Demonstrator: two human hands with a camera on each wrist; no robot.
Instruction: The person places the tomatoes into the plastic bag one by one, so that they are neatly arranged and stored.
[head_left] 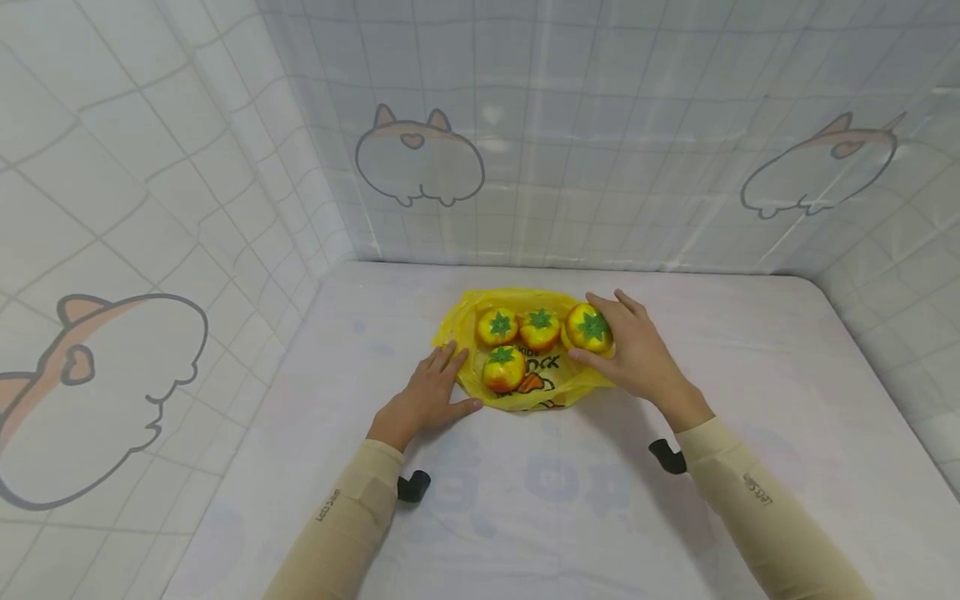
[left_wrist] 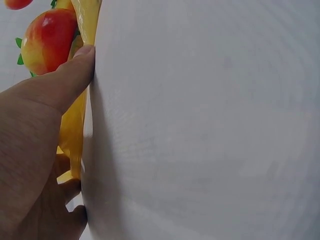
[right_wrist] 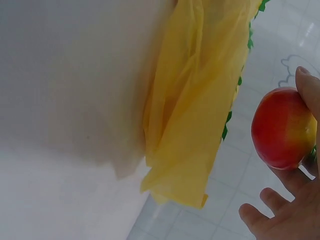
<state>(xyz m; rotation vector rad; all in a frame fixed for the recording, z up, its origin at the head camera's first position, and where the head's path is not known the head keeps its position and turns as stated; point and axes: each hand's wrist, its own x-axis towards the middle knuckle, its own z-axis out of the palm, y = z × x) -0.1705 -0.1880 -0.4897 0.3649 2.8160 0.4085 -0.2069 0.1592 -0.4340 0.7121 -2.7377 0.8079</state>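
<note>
A yellow plastic bag (head_left: 558,379) with black print lies spread on the table. On it sit three yellow-red persimmons with green leafy tops: one at the back left (head_left: 497,327), one beside it (head_left: 540,330) and one in front (head_left: 504,369). My right hand (head_left: 641,350) holds another persimmon (right_wrist: 282,129) between thumb and fingers, raised over the bag's right side. At the bag's left edge, my left hand (head_left: 427,392) rests with fingers spread. Its thumb (left_wrist: 75,70) touches the bag's rim in the left wrist view.
The white table (head_left: 510,533) runs back to a tiled-pattern curtain (head_left: 570,150) with cartoon animals. Similar sheeting (head_left: 150,217) rises at the left side. A black curved piece (head_left: 414,487) sticks out by the left wrist, another (head_left: 667,457) by the right wrist.
</note>
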